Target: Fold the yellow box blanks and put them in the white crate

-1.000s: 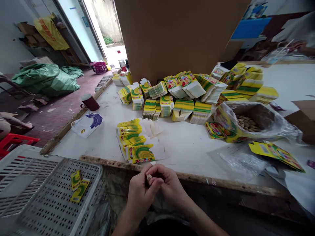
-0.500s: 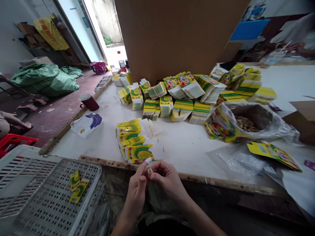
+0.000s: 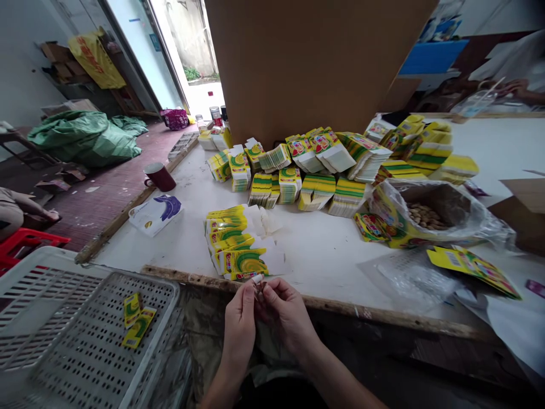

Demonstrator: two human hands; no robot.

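Note:
Just off the table's front edge, my left hand and my right hand meet fingertip to fingertip. Both are closed on a peanut, mostly hidden by the thumbs and fingers. White tape wraps one left fingertip. Directly beyond the hands lies a fanned row of flat yellow-green cartons with white flaps. To the right stands an open carton lined with a clear plastic bag, holding many unshelled peanuts.
Stacks of folded cartons line the table's back before a tall cardboard sheet. On the left are a maroon mug, a white box and a grey plastic crate with two small yellow packs. Another person's hands show far right.
My left thumb has come up against the peanut, and both hands now pinch it between them, covering more of it. The view has shifted slightly.

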